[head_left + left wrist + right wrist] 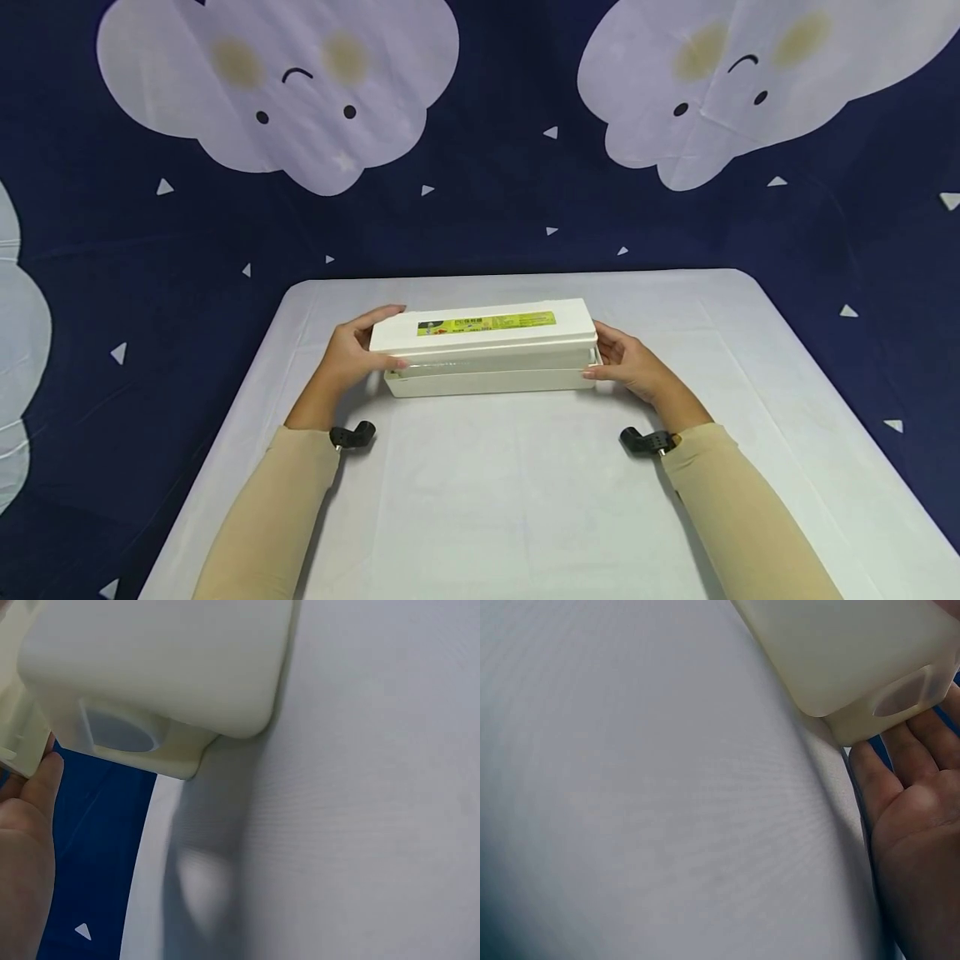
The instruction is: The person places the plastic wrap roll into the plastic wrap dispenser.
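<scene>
A long white cling film box (pixel 491 383) with a yellow-green label (pixel 487 323) lies crosswise on the table. Its lid (pixel 525 337) sits askew over the base, and a strip of clear film shows in the gap at the front left. My left hand (pixel 347 354) grips the lid's left end, thumb in front and fingers behind. At the other end my right hand (pixel 636 365) holds the base, its thumb on the front edge. Round cutouts show in the box's ends in both wrist views. The far side of the box is hidden.
A white cloth covers the table (pixel 487 500), whose far edge lies just behind the box. Beyond it hangs a dark blue curtain (pixel 495 217) with clouds and small triangles. Black wrist devices (pixel 354 435) stick inward from both sleeves.
</scene>
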Available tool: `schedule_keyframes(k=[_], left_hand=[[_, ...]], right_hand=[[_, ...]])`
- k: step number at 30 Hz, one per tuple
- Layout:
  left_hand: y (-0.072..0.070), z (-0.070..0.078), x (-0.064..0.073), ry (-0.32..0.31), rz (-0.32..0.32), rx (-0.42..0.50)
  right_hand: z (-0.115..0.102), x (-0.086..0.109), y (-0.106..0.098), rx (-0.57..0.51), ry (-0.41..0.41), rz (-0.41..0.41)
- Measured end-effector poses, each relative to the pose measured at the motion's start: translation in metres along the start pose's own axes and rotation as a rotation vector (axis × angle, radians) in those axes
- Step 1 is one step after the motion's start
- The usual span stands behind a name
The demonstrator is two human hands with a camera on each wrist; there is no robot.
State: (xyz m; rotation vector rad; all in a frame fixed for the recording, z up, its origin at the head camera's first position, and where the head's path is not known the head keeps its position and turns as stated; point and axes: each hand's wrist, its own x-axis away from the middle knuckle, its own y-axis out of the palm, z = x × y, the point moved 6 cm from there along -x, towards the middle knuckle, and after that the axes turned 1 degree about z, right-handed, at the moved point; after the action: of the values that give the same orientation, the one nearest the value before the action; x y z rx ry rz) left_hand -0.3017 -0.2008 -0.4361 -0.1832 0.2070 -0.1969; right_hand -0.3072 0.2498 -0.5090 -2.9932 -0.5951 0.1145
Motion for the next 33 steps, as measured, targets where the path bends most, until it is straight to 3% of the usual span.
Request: schedule_keyframes(k=[16, 23, 33], left_hand=[[0.005, -0.004, 0.001, 0.03, -0.013, 0.01], [0.002, -0.028, -0.007, 0.035, -0.013, 0.003], [0.006, -0.034, -0.008, 0.036, -0.032, 0.035]], right_hand=[[0.001, -0.001, 0.0, -0.011, 0.0, -0.001], [0.001, 0.001, -0.002, -0.013, -0.011, 0.013], [0.001, 0.001, -0.002, -0.044, -0.04, 0.008]])
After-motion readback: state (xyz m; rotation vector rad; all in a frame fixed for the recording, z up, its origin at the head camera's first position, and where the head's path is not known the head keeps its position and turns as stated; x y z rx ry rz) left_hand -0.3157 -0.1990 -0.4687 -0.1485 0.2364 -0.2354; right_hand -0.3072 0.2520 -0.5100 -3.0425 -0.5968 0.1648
